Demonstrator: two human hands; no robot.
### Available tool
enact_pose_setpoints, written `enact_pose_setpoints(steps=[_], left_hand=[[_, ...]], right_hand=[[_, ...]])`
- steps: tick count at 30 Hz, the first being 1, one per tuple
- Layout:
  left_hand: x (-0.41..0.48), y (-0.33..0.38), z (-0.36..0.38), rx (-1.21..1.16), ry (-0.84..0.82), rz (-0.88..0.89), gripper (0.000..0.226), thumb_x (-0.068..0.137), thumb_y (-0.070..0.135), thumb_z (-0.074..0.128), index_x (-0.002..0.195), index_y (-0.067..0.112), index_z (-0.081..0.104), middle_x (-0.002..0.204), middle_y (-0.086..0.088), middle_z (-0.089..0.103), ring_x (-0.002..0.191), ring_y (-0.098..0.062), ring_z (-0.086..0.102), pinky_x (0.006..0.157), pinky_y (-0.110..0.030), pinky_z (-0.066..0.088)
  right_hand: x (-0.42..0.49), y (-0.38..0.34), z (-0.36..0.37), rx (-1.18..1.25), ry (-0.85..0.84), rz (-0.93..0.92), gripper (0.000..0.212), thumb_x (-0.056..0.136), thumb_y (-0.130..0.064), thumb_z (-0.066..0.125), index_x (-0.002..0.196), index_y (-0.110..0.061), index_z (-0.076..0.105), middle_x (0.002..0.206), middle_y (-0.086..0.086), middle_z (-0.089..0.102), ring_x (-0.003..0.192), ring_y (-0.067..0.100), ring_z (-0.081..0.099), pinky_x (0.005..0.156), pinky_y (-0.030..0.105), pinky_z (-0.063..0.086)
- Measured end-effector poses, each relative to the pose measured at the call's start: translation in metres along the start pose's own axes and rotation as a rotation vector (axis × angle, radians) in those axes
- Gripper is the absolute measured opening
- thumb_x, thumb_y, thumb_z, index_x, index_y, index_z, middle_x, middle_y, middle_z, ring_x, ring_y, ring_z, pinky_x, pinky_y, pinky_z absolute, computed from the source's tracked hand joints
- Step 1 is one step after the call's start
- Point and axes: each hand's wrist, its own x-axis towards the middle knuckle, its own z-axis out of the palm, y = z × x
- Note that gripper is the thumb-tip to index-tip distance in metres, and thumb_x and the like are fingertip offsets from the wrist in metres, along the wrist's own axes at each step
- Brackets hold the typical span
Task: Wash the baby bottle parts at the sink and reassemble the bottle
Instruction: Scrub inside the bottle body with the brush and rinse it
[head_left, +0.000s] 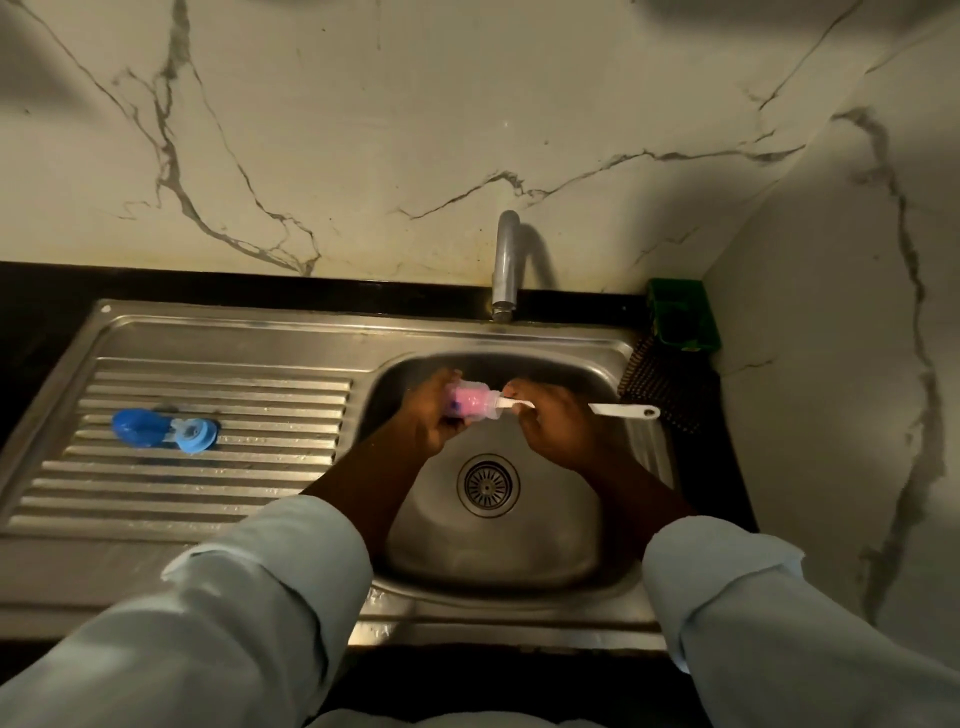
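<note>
Over the sink basin (571, 395), dim light blurs the clear bottle (475, 404); pink bristles show inside it, but its base is hidden in my left hand (434, 415), which wraps around it and holds it sideways. My right hand (550, 423) is closed on the white brush handle (623, 410), brush head pushed into the bottle's mouth. Away on the ribbed drainboard (218, 467) lie the blue cap (139, 427) and collar (195, 434), touching.
</note>
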Motion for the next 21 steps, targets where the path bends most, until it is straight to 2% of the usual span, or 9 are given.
enact_pose_setpoints(steps=[2,4,7,9,11,15,18,20,21], left_hand=[[-0.002,-0.001,0.002,-0.101,-0.040,-0.016,0.034,0.099,0.030,0.059,0.122,0.006,0.058,0.127,-0.022,0.063,0.104,-0.034,0.066,0.069,-0.040,0.058],[-0.006,0.004,0.008,-0.178,-0.067,0.016,0.024,0.102,0.029,0.051,0.110,0.008,0.058,0.112,-0.019,0.064,0.095,-0.032,0.066,0.071,-0.040,0.057],[-0.005,0.008,0.017,-0.275,-0.038,0.068,0.020,0.099,0.030,0.053,0.095,0.012,0.058,0.091,-0.011,0.061,0.085,-0.027,0.063,0.079,-0.044,0.057],[-0.003,0.007,0.019,-0.367,-0.016,0.093,0.022,0.094,0.032,0.054,0.082,0.014,0.057,0.077,-0.005,0.056,0.073,-0.021,0.058,0.077,-0.040,0.055],[0.001,0.003,0.019,-0.436,0.028,0.100,0.027,0.092,0.038,0.057,0.079,0.014,0.058,0.071,-0.004,0.055,0.066,-0.019,0.057,0.076,-0.035,0.054],[0.003,-0.002,0.012,-0.473,0.045,0.092,0.037,0.092,0.047,0.063,0.074,0.015,0.058,0.069,-0.003,0.057,0.063,-0.019,0.057,0.068,-0.031,0.056],[0.003,0.000,0.007,-0.380,0.054,0.085,0.042,0.088,0.053,0.069,0.090,0.011,0.064,0.082,-0.007,0.064,0.072,-0.021,0.066,0.074,-0.037,0.058],[0.006,0.010,0.010,-0.300,0.078,0.072,0.053,0.089,0.059,0.065,0.105,0.008,0.065,0.091,-0.010,0.068,0.080,-0.023,0.069,0.080,-0.040,0.057],[0.005,0.019,0.014,-0.266,0.083,0.070,0.064,0.088,0.067,0.061,0.109,0.007,0.065,0.095,-0.012,0.070,0.086,-0.025,0.069,0.084,-0.041,0.056]], right_hand=[[-0.007,0.012,0.006,-0.230,0.138,0.002,0.033,0.098,-0.034,0.046,0.115,-0.017,0.068,0.103,0.003,0.073,0.090,0.026,0.069,0.081,0.039,0.055],[-0.016,0.019,0.017,-0.393,0.203,0.000,0.034,0.101,-0.033,0.043,0.110,-0.014,0.069,0.096,0.006,0.072,0.085,0.028,0.068,0.079,0.040,0.052],[-0.024,0.012,0.022,-0.425,0.238,-0.020,0.030,0.102,-0.031,0.044,0.107,-0.015,0.069,0.089,0.005,0.071,0.077,0.026,0.068,0.071,0.038,0.054],[-0.019,0.003,0.015,-0.405,0.203,-0.026,0.026,0.098,-0.034,0.046,0.095,-0.019,0.066,0.077,0.003,0.068,0.067,0.025,0.066,0.063,0.036,0.052],[-0.014,-0.008,0.006,-0.330,0.133,-0.019,0.027,0.096,-0.038,0.044,0.088,-0.021,0.063,0.071,0.002,0.067,0.062,0.024,0.064,0.059,0.033,0.050],[-0.003,-0.013,0.002,-0.154,0.019,0.050,0.034,0.094,-0.039,0.044,0.085,-0.018,0.069,0.075,0.003,0.070,0.067,0.022,0.063,0.062,0.027,0.042],[0.008,-0.016,0.010,0.346,-0.176,0.383,0.027,0.085,-0.036,0.051,0.067,-0.017,0.060,0.067,0.003,0.059,0.065,0.022,0.055,0.064,0.035,0.040],[0.013,-0.014,0.018,0.566,-0.166,0.545,0.030,0.077,-0.041,0.051,0.063,-0.016,0.061,0.065,0.001,0.056,0.064,0.020,0.053,0.066,0.038,0.041],[0.012,-0.015,0.022,0.560,-0.128,0.541,0.029,0.081,-0.040,0.051,0.065,-0.018,0.061,0.065,0.000,0.056,0.064,0.019,0.053,0.066,0.037,0.042]])
